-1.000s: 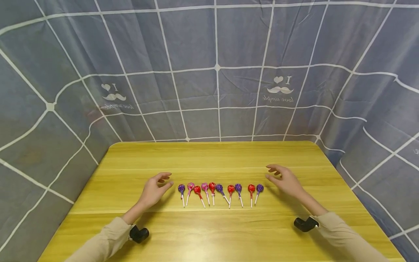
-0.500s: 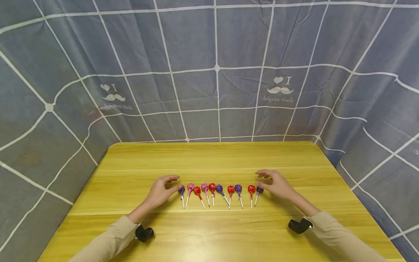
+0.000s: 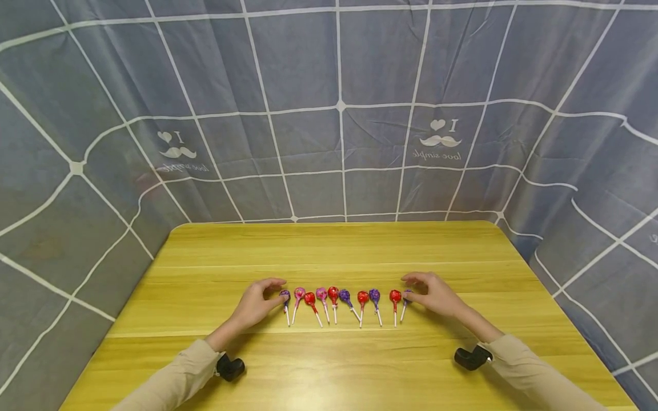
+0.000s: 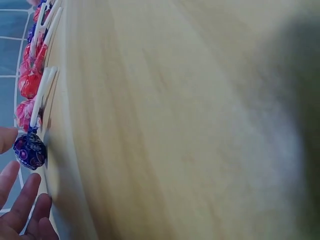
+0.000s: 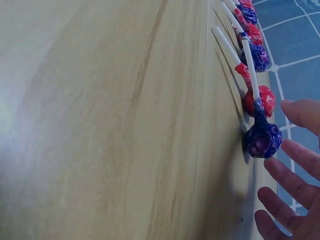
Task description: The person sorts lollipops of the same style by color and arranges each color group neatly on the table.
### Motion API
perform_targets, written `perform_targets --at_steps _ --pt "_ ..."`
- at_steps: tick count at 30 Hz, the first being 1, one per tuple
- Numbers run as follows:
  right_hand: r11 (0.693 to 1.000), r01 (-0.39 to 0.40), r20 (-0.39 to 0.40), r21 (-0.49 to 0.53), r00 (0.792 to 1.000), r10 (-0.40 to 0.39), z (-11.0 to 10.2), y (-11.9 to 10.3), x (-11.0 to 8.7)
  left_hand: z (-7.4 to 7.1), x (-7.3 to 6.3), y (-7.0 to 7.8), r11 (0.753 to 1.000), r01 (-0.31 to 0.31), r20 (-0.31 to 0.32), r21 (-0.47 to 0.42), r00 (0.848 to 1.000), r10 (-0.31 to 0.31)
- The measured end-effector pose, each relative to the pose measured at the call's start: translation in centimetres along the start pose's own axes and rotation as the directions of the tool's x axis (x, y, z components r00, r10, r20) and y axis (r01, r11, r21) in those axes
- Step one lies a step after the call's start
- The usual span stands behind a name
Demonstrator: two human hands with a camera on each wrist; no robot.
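Note:
A row of several wrapped lollipops lies on the table. At its left end is a purple lollipop (image 4: 31,150); my left hand (image 3: 255,303) reaches around its head, thumb and fingers apart on either side in the left wrist view. Beside it lie a pink lollipop (image 3: 299,293) and a red lollipop (image 3: 310,298). At the right end, my right hand (image 3: 437,295) comes up to another purple lollipop (image 5: 263,139), its fingertips right at the candy and the thumb spread away. A red lollipop (image 5: 260,101) lies just inside that one. Both hands have relaxed, spread fingers.
More lollipops fill the middle of the row, including a pink one (image 3: 321,294) and a purple one (image 3: 374,295). The wooden table (image 3: 329,359) extends behind and in front of them. A grey curtain (image 3: 308,137) with white lines surrounds its back and sides.
Both hands have moved inward and down to the row's two ends, left hand rightward and right hand leftward. The lollipops have barely shifted.

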State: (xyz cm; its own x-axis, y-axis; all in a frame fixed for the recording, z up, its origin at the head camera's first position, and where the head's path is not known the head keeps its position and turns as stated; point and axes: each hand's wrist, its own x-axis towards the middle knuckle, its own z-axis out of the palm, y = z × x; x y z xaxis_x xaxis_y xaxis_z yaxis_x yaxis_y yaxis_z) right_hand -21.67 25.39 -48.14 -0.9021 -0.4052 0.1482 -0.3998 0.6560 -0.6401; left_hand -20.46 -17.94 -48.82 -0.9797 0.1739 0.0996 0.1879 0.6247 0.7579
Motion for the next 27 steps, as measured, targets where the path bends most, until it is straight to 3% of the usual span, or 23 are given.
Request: perform_targets --at_steps 14,27 --pt "0.998 -0.067 0.012 -0.001 0.998 0.067 -0.4 0.8 -0.6 0.1 0.1 0.0 0.999 -0.031 0.007 0.015 0.999 0.031" --pt "0.996 -0.087 0.038 -0.005 0.995 0.087 0.1 1.2 -0.8 0.0 -0.1 0.2 1.0 0.028 -0.004 -0.008 1.0 -0.028"
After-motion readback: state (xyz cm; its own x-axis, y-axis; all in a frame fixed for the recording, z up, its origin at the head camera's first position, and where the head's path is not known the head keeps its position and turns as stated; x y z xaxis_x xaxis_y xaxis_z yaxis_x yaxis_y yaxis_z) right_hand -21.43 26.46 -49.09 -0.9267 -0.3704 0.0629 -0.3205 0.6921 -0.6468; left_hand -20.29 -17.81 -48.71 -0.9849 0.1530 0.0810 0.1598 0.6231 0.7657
